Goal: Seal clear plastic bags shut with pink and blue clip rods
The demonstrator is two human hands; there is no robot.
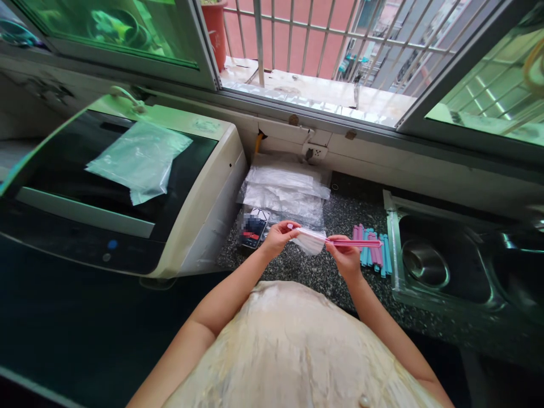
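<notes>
Between my two hands a small clear plastic bag is stretched above the dark counter. My left hand is closed, its thumb and fingers pinching the bag's left end. A pale pink bit shows at those fingertips, too small to name. My right hand pinches a long, thin pink bag sealing clip at the bag's right end. Most of that clip sticks out to the right, past the fingers. Whether the clip is around the bag's edge or only touching it I cannot tell.
Several pink and blue clips lie beside the sink, which holds a metal bowl. Clear bags lie behind my hands, near a phone. A washing machine at left bears another plastic bag.
</notes>
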